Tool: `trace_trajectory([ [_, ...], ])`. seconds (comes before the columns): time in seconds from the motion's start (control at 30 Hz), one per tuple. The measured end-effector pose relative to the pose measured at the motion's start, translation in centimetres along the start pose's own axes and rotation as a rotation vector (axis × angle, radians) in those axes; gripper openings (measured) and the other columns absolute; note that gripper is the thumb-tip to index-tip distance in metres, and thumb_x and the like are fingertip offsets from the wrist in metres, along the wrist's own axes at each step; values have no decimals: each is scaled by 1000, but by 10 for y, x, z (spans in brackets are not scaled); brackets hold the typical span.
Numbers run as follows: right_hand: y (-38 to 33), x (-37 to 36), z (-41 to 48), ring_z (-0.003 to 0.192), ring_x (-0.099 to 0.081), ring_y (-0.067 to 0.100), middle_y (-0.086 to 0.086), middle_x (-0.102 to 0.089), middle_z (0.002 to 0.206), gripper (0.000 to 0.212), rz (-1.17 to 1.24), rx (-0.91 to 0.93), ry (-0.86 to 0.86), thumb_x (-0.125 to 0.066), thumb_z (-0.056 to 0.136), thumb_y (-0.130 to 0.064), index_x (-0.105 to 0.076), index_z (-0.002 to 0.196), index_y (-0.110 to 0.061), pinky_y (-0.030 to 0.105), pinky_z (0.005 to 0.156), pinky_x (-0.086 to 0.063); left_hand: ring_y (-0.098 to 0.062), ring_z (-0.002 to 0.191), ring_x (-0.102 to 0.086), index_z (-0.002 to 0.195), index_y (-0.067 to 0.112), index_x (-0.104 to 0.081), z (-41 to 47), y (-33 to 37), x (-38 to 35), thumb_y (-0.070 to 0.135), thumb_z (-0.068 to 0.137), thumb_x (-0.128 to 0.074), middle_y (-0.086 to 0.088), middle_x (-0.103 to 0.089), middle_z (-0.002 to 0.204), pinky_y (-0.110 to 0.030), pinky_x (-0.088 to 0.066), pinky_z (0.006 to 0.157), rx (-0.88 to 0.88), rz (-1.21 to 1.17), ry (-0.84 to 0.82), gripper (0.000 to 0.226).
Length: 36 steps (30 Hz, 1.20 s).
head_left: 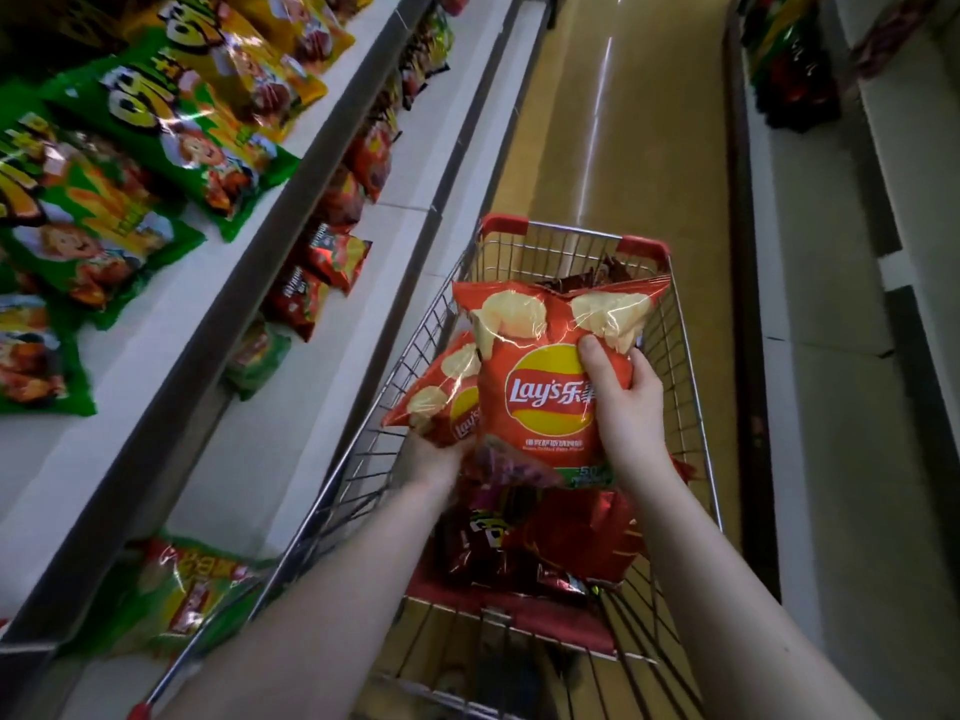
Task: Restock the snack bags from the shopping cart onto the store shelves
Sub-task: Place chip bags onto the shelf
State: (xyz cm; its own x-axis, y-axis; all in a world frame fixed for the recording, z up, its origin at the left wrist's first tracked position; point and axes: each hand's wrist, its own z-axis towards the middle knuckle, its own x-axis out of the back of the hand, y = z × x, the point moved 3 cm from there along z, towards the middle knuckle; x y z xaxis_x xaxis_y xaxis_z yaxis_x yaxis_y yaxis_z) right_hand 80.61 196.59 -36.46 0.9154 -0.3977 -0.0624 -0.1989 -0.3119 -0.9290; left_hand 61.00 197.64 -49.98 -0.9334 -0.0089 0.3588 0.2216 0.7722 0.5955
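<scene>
Two bare forearms reach forward from the bottom of the view over the near end of the wire shopping cart [691, 407], both angled up and inward so the hands meet above the basket. The right hand [626, 402] is closed on the right edge of an orange Lay's chip bag [545, 376], thumb pressed across the front near the logo and fingers wrapped behind — a pinch on the side that keeps the bag upright and facing the person, probably so the label stays readable for shelving. The left hand [434, 457] is palm-up beneath a second Lay's bag [441, 392], cupping its lower corner; that bag tilts left, half tucked behind the first. Both bags are lifted clear of the dark red snack packs [561, 543] left in the cart bed, with more brown packs at the far end. To the left, the store shelves [332, 148] run away down the aisle — green and yellow snack bags [156, 127] lie on the upper one, red packs [332, 257] on the one below, with bare white stretches where I judge the Lay's bags could go.
</scene>
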Motion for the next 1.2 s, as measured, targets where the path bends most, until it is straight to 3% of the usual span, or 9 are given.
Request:
trace_trajectory([
  [0.07,7,5,11,86,-69,12,-4,-68,100,28,14,-25,21,-63,81,-48,-50,103,-36,25,68,-54,-30,98,-67,111,18,-64,1,5,-7,70,54,-78,-10,-69,114,-32,-55,74,27,53,6,78],
  [0.13,12,7,19,85,-70,13,-3,-69,100,23,20,-51,30,-63,81,-48,-51,96,-36,24,66,-54,-32,107,-64,125,9,-57,3,9,-12,53,67,-80,-13,-64,121,-21,-47,61,77,9,-6,77],
  [0.23,17,7,28,80,-71,11,-2,-71,98,27,56,-64,21,-63,78,-47,-54,99,-33,21,61,-55,-32,95,-67,110,20,-66,19,3,-14,75,27,-79,-7,-71,108,-41,-55,82,96,-59,149,101],
  [0.33,21,7,33,81,-72,12,-1,-72,97,41,62,-68,1,-64,76,-49,-54,110,-30,22,61,-55,-32,97,-65,115,18,-63,41,-13,-24,52,49,-88,-9,-69,107,-52,-53,88,137,-242,120,78],
  [0.4,24,6,35,84,-71,13,-1,-71,98,35,41,-63,-7,-64,76,-49,-53,105,-33,24,64,-55,-33,91,-68,113,17,-63,39,-12,-24,48,43,-91,-11,-71,104,-57,-55,81,134,-350,101,81],
  [0.53,23,5,33,88,-70,14,-2,-70,101,24,8,-57,-22,-64,79,-47,-53,97,-34,26,68,-56,-25,88,-61,102,19,-53,35,-11,-11,30,77,-78,-4,-66,104,-41,-50,84,88,-316,143,37],
  [0.7,21,6,29,87,-70,13,-3,-70,98,22,-23,-47,-52,-64,80,-47,-52,94,-35,27,70,-56,-34,93,-67,123,26,-50,76,-42,-16,60,19,-90,-6,-69,106,-56,-52,86,117,-318,-12,117],
  [0.93,31,9,22,89,-70,14,-3,-70,100,21,-21,-50,-41,-66,81,-44,-53,95,-36,28,73,-57,-26,97,-62,95,19,-63,33,-15,-11,23,65,-86,-4,-66,97,-46,-48,95,-55,-303,140,39],
  [1.2,2,7,1,91,-69,15,-1,-69,105,37,-48,4,-28,-66,79,-50,-54,108,-30,34,80,-58,-29,107,-61,115,13,-55,-33,26,38,20,83,-73,-6,-64,112,-40,-48,94,-390,-288,272,38],
])
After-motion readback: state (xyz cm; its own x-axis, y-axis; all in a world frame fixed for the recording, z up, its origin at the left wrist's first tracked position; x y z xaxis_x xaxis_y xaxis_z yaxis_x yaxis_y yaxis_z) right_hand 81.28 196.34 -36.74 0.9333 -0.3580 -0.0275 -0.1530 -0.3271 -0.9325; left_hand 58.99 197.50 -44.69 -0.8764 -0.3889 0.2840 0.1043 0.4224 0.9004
